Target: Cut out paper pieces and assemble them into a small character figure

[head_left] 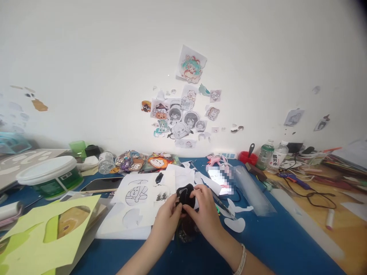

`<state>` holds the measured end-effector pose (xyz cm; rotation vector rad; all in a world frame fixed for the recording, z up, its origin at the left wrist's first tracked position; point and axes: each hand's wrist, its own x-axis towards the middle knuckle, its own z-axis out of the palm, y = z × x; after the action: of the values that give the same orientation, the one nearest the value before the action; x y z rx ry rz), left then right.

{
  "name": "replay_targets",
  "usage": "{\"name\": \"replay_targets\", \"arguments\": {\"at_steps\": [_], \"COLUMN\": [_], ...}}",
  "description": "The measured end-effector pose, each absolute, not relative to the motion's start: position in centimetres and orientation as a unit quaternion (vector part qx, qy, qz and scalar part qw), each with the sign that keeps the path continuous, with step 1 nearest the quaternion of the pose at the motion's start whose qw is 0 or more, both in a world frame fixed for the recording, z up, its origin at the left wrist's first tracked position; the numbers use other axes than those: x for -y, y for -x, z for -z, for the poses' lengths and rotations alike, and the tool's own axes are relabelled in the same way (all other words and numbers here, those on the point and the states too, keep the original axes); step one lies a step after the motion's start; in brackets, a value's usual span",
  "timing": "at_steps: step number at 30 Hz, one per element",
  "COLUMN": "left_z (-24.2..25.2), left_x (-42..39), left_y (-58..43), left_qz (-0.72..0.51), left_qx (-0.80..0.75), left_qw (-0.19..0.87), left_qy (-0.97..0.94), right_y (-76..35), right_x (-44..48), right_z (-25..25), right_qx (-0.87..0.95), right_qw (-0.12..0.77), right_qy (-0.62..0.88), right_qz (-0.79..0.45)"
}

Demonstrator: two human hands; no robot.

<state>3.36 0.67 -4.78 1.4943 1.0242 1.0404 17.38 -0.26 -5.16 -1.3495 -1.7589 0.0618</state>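
Note:
A small black piece (185, 194) with a thin pale line on it is pinched between both hands above the blue mat; its material and kind are unclear. My left hand (169, 212) grips its left and lower edge. On its right side, my right hand (202, 204) presses with thumb and fingers. Below the hands lies a dark brownish object (187, 229), partly hidden by them. Just left are white sheets with a line drawing (136, 194) and a black cutout (159, 177). Right of my right hand lie white paper scraps (235, 225) and a pen-like tool (225, 208).
Yellow-green cut paper (77, 252) covers the left front, with a lidded white-and-green tub (51, 177) behind. A phone with a lit screen (220, 179), a clear plastic roll (254, 191), bottles (277, 158) and a glue gun (295, 180) lie to the right. Drawings (182, 114) hang on the wall.

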Motion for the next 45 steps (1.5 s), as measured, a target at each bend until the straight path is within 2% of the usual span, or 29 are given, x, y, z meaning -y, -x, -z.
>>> {"name": "replay_targets", "arguments": {"at_steps": [5,12,14,18,21,24,29,36,45], "left_z": [4.3,3.1,3.2,3.8,4.2,4.3,3.5,2.2,2.0], "left_x": [-0.6,-0.1,-0.3,-0.4,-0.3,-0.3,-0.8,-0.5,-0.2], "left_y": [-3.1,-2.7,-2.7,-3.2,-3.6,-3.7,-3.4,-3.0,-2.7], "left_qz": [-0.413,-0.360,-0.357,-0.382,-0.391,-0.400,-0.389,-0.388,-0.401], "left_qx": [-0.431,-0.484,-0.477,-0.433,-0.410,-0.422,-0.441,-0.459,-0.482], "left_qw": [0.480,0.336,0.352,0.451,0.516,0.531,0.541,0.546,0.560], "left_qy": [-0.643,-0.723,-0.722,-0.681,-0.643,-0.616,-0.601,-0.584,-0.542], "right_y": [-18.0,-18.2,-18.4,-18.4,-18.2,-18.4,-19.0,-19.2,-19.1], "right_x": [-0.1,-0.2,-0.2,-0.1,0.1,0.0,-0.2,-0.3,-0.2], "right_z": [5.3,5.3,5.1,4.8,4.5,4.3,4.0,4.3,4.5], "right_qx": [0.738,0.781,0.792,0.785,0.759,0.723,0.688,0.779,0.806], "right_qw": [0.413,0.385,0.377,0.405,0.461,0.514,0.517,0.435,0.436], "right_qy": [0.533,0.488,0.476,0.466,0.459,0.451,0.465,0.452,0.399], "right_qz": [0.036,0.052,0.057,0.045,-0.027,-0.105,-0.207,-0.020,-0.028]}}
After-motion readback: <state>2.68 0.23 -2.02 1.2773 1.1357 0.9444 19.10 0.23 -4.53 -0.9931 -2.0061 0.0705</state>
